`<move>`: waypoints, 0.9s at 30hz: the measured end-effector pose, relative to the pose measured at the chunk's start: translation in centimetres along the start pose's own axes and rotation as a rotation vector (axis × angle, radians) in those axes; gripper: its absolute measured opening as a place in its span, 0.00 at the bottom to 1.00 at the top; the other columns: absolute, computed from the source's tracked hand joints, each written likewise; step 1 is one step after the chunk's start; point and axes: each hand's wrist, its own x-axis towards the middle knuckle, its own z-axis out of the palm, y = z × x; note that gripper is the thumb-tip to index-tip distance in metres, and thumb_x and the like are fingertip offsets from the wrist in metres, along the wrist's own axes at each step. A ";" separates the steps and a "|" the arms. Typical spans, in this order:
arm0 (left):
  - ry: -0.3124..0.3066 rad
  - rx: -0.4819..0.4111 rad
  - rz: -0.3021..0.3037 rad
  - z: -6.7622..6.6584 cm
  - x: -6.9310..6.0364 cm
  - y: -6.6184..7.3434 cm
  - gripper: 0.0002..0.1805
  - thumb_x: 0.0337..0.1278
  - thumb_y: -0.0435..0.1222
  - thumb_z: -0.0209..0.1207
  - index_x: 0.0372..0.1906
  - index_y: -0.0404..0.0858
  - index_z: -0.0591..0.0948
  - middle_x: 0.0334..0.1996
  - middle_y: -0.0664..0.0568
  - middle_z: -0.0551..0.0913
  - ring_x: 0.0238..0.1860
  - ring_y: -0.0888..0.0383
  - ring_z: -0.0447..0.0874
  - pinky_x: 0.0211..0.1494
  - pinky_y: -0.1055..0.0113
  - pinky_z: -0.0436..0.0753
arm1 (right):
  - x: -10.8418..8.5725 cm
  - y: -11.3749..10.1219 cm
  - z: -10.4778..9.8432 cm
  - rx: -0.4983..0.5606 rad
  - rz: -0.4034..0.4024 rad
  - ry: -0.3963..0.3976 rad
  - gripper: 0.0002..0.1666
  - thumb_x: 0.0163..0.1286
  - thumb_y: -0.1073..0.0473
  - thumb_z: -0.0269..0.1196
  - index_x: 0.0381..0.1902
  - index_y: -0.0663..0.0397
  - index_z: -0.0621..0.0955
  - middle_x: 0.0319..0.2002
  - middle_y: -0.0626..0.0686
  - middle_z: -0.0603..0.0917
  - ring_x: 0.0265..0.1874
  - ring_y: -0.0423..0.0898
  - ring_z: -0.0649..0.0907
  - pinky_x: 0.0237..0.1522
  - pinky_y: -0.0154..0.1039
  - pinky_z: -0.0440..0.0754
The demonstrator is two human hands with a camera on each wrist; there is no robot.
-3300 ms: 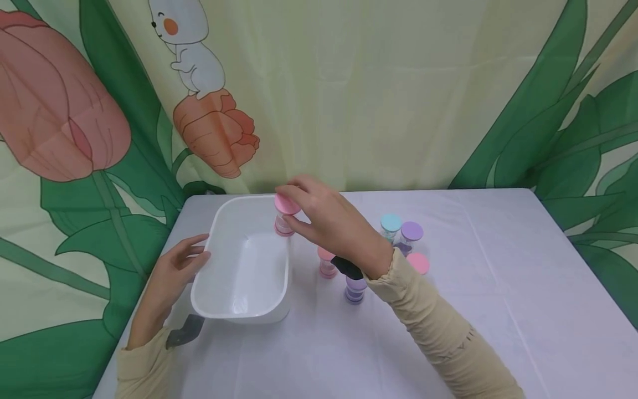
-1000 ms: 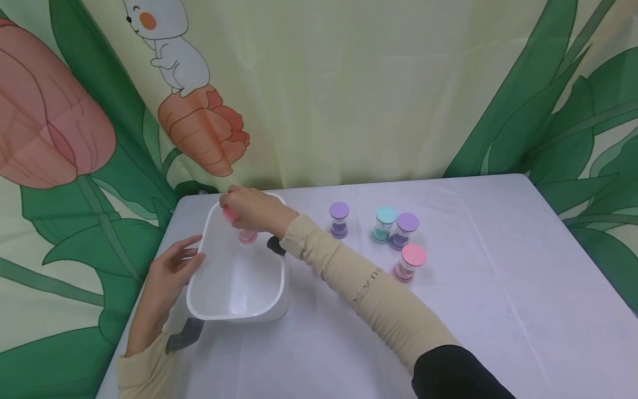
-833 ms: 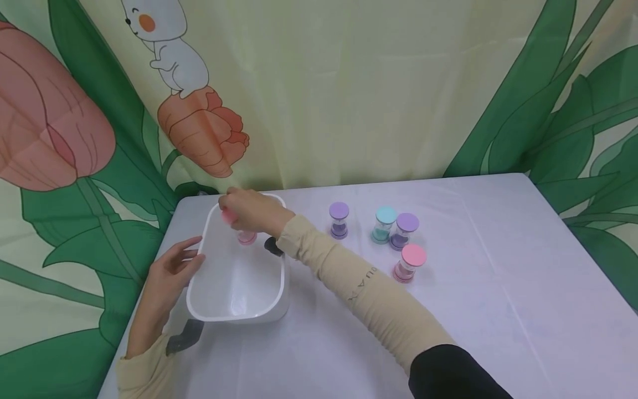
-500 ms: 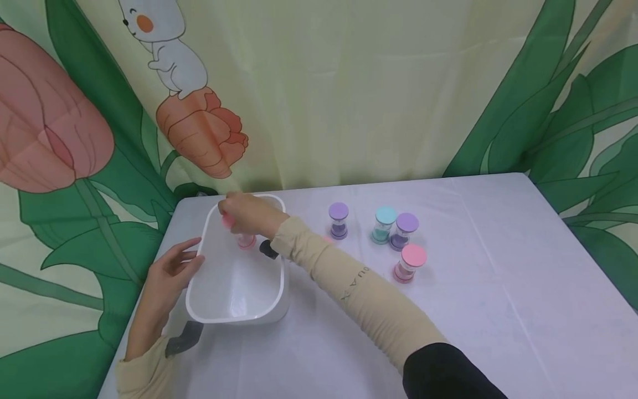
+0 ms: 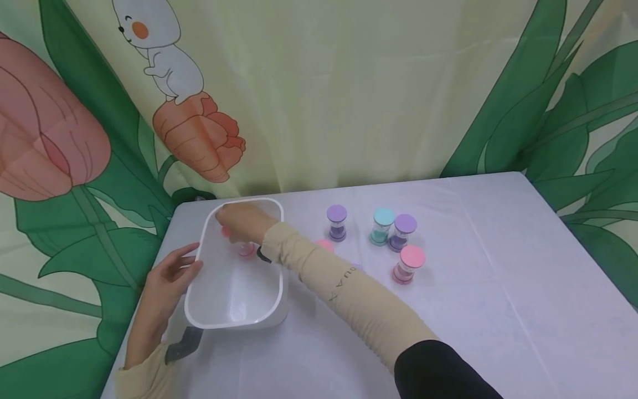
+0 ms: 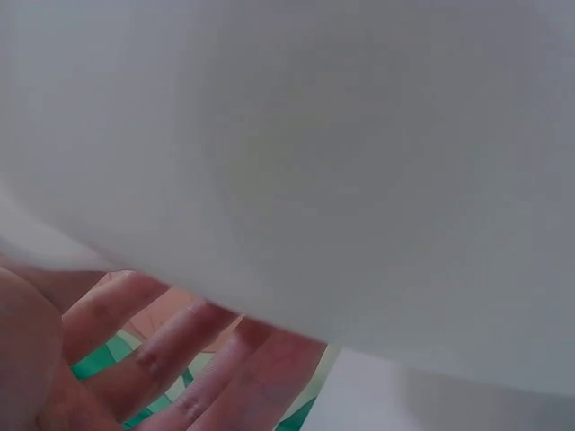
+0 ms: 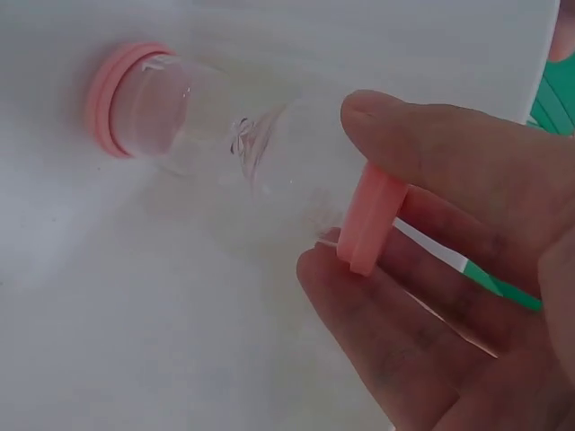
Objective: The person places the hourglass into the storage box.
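Note:
A white plastic basin (image 5: pixel 234 324) stands at the left of the table. Inside it, my right hand (image 5: pixel 244 221) holds a pink-capped hourglass (image 5: pixel 246 249) near the back. The right wrist view shows thumb and fingers pinching one pink cap of that hourglass (image 7: pixel 247 139), its far cap at the basin's white surface. My left hand (image 5: pixel 169 280) touches the basin's left side, thumb at the rim. In the left wrist view its fingers (image 6: pixel 171 359) stretch out along the outer wall, with their tips partly hidden by it.
Right of the basin stand a purple hourglass (image 5: pixel 336 223), a teal hourglass (image 5: pixel 381 226), another purple hourglass (image 5: pixel 402 231) and a pink hourglass (image 5: pixel 408 264). A further pink cap (image 5: pixel 325 244) peeks out behind the right sleeve (image 5: pixel 339 277). A printed curtain (image 5: pixel 349 111) hangs behind the table.
My right hand has carried the pink hourglass from the basin's right rim into the basin, then lowered it deeper. The left hand has stayed at the basin's side. The view has shifted slightly.

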 end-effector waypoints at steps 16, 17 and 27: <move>0.022 -0.020 0.009 0.2 -0.2 -0.1 0.34 0.66 0.53 0.58 0.73 0.46 0.68 0.53 0.62 0.78 0.43 0.79 0.80 0.44 0.73 0.83 | 0.7 0.2 0.9 0.017 0.003 -0.016 0.21 0.63 0.55 0.71 0.53 0.52 0.81 0.43 0.47 0.84 0.41 0.42 0.80 0.49 0.32 0.78; 0.021 -0.017 0.013 0.2 -0.2 -0.1 0.34 0.66 0.52 0.58 0.73 0.46 0.68 0.52 0.63 0.78 0.43 0.79 0.80 0.44 0.73 0.83 | 0.7 0.2 0.8 0.016 0.001 -0.019 0.21 0.63 0.55 0.71 0.53 0.52 0.81 0.43 0.47 0.83 0.41 0.42 0.80 0.49 0.32 0.78; 0.008 0.001 0.005 0.0 0.1 -0.1 0.34 0.66 0.53 0.58 0.73 0.46 0.67 0.58 0.52 0.78 0.42 0.81 0.79 0.43 0.74 0.83 | -0.5 0.2 -1.0 0.023 -0.009 -0.080 0.23 0.69 0.51 0.66 0.59 0.51 0.78 0.50 0.49 0.80 0.46 0.42 0.79 0.52 0.31 0.77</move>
